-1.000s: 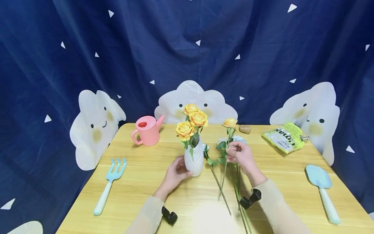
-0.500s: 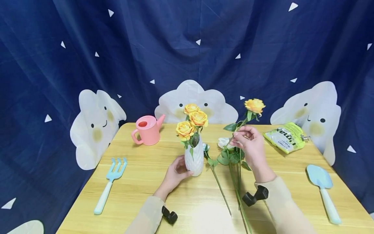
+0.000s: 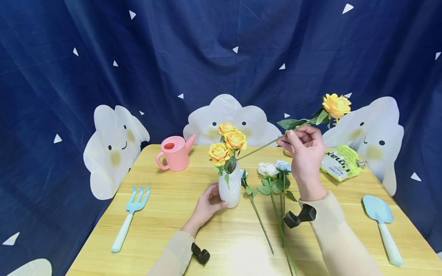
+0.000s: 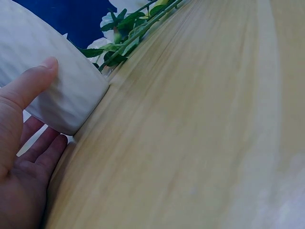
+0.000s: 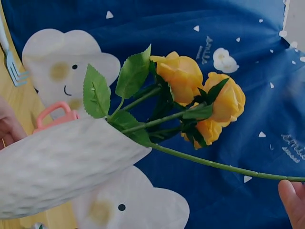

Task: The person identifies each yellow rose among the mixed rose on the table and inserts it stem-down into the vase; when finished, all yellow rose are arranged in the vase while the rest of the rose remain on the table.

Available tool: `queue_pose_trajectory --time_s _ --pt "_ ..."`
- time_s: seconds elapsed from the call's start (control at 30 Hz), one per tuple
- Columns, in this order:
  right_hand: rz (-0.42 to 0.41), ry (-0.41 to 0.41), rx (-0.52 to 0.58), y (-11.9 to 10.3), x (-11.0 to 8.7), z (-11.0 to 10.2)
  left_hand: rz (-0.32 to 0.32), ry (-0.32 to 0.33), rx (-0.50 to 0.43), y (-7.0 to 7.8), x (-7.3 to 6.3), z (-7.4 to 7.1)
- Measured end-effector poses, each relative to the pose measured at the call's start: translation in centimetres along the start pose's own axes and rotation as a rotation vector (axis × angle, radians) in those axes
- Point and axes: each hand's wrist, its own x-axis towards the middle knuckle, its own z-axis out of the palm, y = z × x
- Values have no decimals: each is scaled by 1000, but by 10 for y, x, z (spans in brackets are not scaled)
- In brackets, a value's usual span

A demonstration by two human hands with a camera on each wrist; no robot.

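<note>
A white textured vase (image 3: 230, 188) stands upright on the table with several yellow roses (image 3: 235, 140) in it. My left hand (image 3: 206, 207) grips its lower part; in the left wrist view the thumb lies across the vase wall (image 4: 71, 81). My right hand (image 3: 306, 153) pinches the green stem of another yellow rose (image 3: 336, 106), raised and slanting, bloom up to the right. That stem's lower end is at the vase mouth; in the right wrist view the stem (image 5: 214, 164) runs from the vase rim to the fingertips.
White and pale blue flowers (image 3: 267, 168) lie right of the vase, stems toward me. A pink watering can (image 3: 175, 154) stands back left, a blue hand fork (image 3: 131, 214) at left. A blue trowel (image 3: 381, 222) and a green bag (image 3: 341, 163) are at right, partly behind my hand.
My right hand has lifted the yellow rose up and to the right, away from the lying flowers, tilting it so the stem's end meets the vase mouth. The left hand stays on the vase.
</note>
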Motion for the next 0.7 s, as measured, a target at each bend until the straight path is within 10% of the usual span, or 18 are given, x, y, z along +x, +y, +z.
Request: queue_pose_trajectory --time_s 0.7 --pt "-2 -212 -234 20 -12 20 1 -2 -3 -1 1 0"
